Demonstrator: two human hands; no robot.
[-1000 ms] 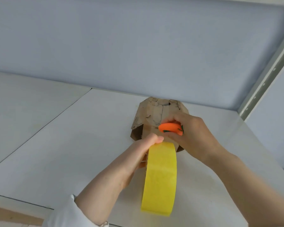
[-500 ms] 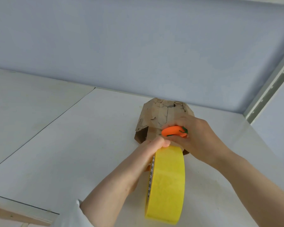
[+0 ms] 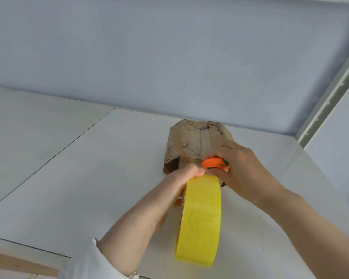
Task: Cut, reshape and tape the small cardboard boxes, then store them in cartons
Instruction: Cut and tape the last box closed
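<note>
While L hand [image 3: 177, 184] grips yellow tape roll [image 3: 199, 222], R hand [image 3: 246, 170] pinches orange cutter [image 3: 214, 163] at cardboard box [image 3: 189, 141].

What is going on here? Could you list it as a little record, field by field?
Left hand: grips the yellow tape roll, held on edge
Right hand: holds an orange cutter just above the top of the roll
Cardboard box: worn, lying on the table beyond both hands
Table: white, against a blue-grey wall
Stage: taping the box, probably about to cut the tape

White sleeve [image 3: 85, 262] on the left arm; right forearm [image 3: 310, 228], left hand [image 3: 175, 190] and right hand [image 3: 244, 168] bare.
</note>
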